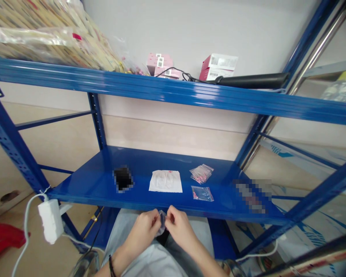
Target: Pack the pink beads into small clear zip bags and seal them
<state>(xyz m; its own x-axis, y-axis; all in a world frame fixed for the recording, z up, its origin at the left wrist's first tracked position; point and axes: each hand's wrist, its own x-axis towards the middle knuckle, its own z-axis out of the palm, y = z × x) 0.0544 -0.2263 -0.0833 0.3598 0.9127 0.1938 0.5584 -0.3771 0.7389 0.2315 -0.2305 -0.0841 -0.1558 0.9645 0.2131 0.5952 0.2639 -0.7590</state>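
Observation:
A small clear plastic bag (162,224) is pinched between my two hands, above my lap and just in front of the shelf edge. My left hand (145,226) grips its left side with fingers closed. On the other side, my right hand (178,226) holds it with thumb and fingertips. I cannot make out what, if anything, is inside. Ahead on the blue shelf (167,159) lies a white paper sheet (165,181) with clear plastic on it. To its right are a stack of clear bags with pink bits (202,174) and a single similar bag (202,193).
A blurred-out black object (123,178) lies on the shelf's left, another pixelated item (250,196) on its right. The upper shelf beam (167,92) crosses overhead, carrying pink boxes (160,63) and packed bags (46,34). A white power strip (50,221) hangs at left.

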